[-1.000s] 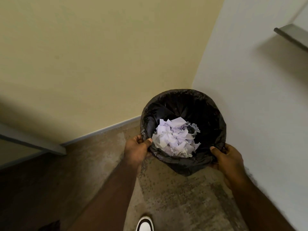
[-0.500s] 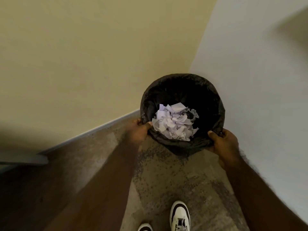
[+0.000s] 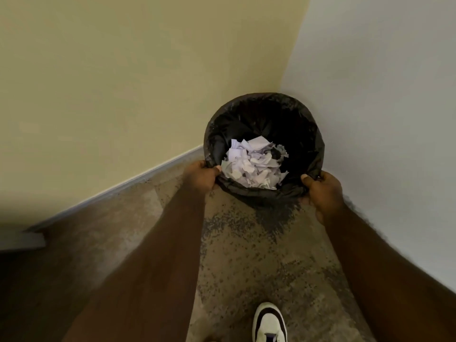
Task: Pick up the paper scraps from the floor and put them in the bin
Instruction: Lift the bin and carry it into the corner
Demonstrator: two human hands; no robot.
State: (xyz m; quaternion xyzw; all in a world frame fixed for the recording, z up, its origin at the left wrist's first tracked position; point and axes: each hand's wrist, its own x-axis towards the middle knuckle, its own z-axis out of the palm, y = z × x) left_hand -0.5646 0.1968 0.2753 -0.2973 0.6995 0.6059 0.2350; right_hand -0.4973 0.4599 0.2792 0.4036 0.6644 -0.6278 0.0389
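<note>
Fingers [image 3: 308,180] of the right hand [image 3: 324,191] were curled shut over the near right rim of the bin [image 3: 318,144], thumb hooked inside on the black liner [image 3: 217,141]. Left hand [image 3: 201,177] gripped the near left rim likewise, thumb tip over the edge, the remaining fingers hidden under the rim. Neither hand held paper.

Paper scraps [image 3: 254,167]: a loose white heap inside the bin, piled toward the near side, well below the rim. No scraps visible on the speckled floor [image 3: 246,255] within the view. Judged: collecting essentially done; the step in hand looked like settling the bin into the corner, where the yellow wall [image 3: 123,82] met the white wall [image 3: 382,95]. Bin appeared tilted toward the person; whether its base rested on the floor could not be told.

Notes on doing it well:
- Keep both grips level, so the heap does not slide toward the low near edge.
- Pinch the liner together with the rim, not the liner alone; thin plastic would likely slip or pull off.
- Lower it gently; light scraps could flutter out on a jolt.
- Mind the right knuckles, which were near the white wall.
- Release only once the base sits flat.

One white shoe [image 3: 270,322] stood well behind the bin, clear of it.
</note>
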